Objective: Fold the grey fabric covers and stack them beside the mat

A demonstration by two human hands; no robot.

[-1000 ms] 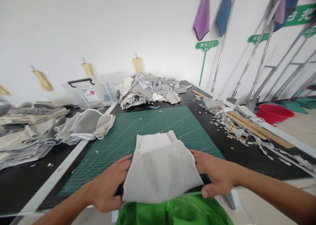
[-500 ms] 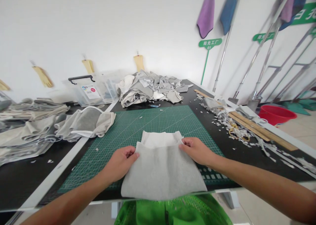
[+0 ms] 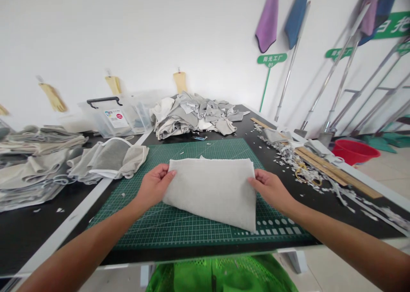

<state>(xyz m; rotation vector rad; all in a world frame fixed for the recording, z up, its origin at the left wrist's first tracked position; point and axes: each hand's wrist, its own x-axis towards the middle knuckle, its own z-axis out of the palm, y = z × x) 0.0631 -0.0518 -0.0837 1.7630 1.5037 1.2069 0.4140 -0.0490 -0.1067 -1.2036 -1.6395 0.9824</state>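
Observation:
A light grey piece of cloth (image 3: pixel 211 191) is stretched between my two hands above the green cutting mat (image 3: pixel 153 223). My left hand (image 3: pixel 156 182) pinches its upper left edge between thumb and fingers. On the opposite side, my right hand (image 3: pixel 267 187) is closed on the upper right edge. The cloth's top edge is drawn nearly straight. Its lower edge slants down toward the right corner, and another layer peeks out slightly behind the top.
A heap of grey cloth pieces (image 3: pixel 192 115) lies behind the mat. Folded cloths (image 3: pixel 35 168) and a clear plastic box (image 3: pixel 112 117) stand left. At right are wooden rulers (image 3: pixel 339 172), scraps (image 3: pixel 288 155), gold-handled scissors (image 3: pixel 303 172) and a red bucket (image 3: pixel 355 151).
Both hands have moved apart and slightly up, pulling the cloth's top edge wide and straight. Its lower edge has risen from the table's front edge onto the mat area.

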